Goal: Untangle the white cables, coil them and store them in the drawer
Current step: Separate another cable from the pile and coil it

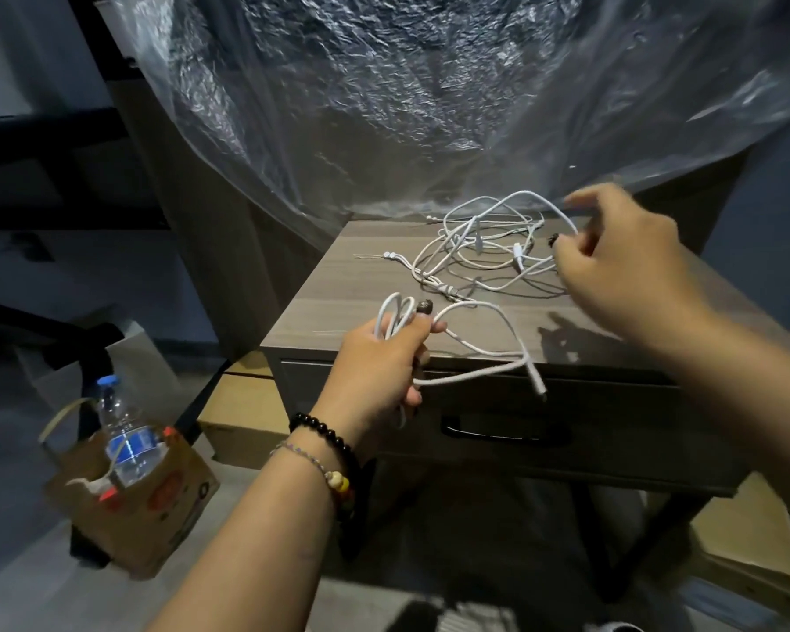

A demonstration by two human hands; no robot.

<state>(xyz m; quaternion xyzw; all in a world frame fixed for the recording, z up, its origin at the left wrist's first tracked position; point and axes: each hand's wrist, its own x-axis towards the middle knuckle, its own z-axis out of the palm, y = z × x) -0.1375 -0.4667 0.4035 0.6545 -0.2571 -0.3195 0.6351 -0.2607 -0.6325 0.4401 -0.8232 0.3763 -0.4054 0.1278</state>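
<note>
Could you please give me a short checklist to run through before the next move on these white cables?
1. Left hand grips the coiled cable: ok.
2. That cable fully coiled: not ok, its free end hangs loose over the table edge.
3. Right hand has hold of a strand of the tangle: ok, it pinches a loop.
4. Tangle undone: not ok, several loops cross on the tabletop.
5. Drawer open to receive coils: not ok, it is closed.
6. How many cables are in the tangle: cannot tell.
</note>
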